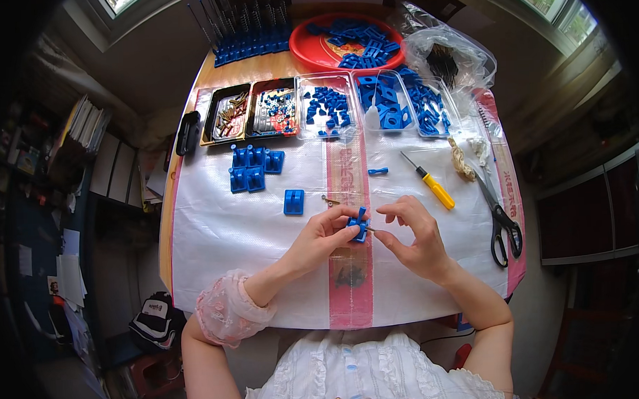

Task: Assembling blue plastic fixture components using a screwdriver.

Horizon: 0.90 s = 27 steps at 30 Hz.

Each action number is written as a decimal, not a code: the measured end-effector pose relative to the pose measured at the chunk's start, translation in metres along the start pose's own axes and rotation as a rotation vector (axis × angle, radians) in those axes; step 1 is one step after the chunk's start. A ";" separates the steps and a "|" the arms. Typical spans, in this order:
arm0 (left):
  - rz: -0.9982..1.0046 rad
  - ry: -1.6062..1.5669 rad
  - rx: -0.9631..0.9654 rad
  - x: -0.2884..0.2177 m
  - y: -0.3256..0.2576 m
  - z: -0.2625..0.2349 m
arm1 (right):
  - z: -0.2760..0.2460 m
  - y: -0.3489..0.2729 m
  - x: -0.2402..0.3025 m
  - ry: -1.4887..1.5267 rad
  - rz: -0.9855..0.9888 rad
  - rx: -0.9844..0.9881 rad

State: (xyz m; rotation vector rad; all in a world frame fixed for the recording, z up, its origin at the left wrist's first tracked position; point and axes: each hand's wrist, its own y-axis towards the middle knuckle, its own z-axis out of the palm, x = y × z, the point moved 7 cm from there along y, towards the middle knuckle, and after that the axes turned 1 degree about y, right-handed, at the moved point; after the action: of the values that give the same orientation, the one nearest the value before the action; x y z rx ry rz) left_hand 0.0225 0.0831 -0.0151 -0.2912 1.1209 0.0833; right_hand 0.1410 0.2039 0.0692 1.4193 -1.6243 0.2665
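My left hand [322, 234] pinches a small blue plastic bracket [360, 228] between thumb and fingers, near the front middle of the table. A thin metal screw [370, 229] sticks out of the bracket's right side. Beside it is my right hand [419, 239], its thumb tip at the screw's outer end and its index finger raised apart. A blue block with ridges [294, 202] lies left of the hands, and a loose screw [330, 200] rests just beyond them. Farther off is a small blue lever [378, 171].
Several blue assemblies [248, 177] sit at left. Trays of brass screws [231, 118], small hardware [274, 111] and blue parts [328, 108] line the back, before a red basin [299, 51]. A yellow screwdriver [437, 190] and black-handled scissors [505, 228] lie at right.
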 end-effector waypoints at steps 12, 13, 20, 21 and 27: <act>-0.046 -0.086 0.035 0.003 0.000 -0.002 | 0.013 -0.006 -0.015 0.012 0.093 0.042; -0.054 -0.078 0.040 0.004 0.000 -0.002 | 0.012 -0.005 -0.014 0.027 0.098 0.028; -0.067 -0.026 0.074 0.003 -0.001 0.001 | 0.015 -0.009 -0.018 0.114 0.086 0.031; -0.077 -0.020 0.079 0.003 -0.002 0.001 | 0.015 -0.009 -0.019 0.133 0.097 0.029; -0.112 -0.013 0.081 0.000 -0.004 0.004 | 0.017 -0.011 -0.022 0.190 0.162 0.032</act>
State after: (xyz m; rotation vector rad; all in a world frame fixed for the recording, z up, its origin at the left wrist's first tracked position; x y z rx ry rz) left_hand 0.0267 0.0806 -0.0131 -0.2800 1.0902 -0.0591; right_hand 0.1401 0.2038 0.0397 1.2466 -1.5846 0.5076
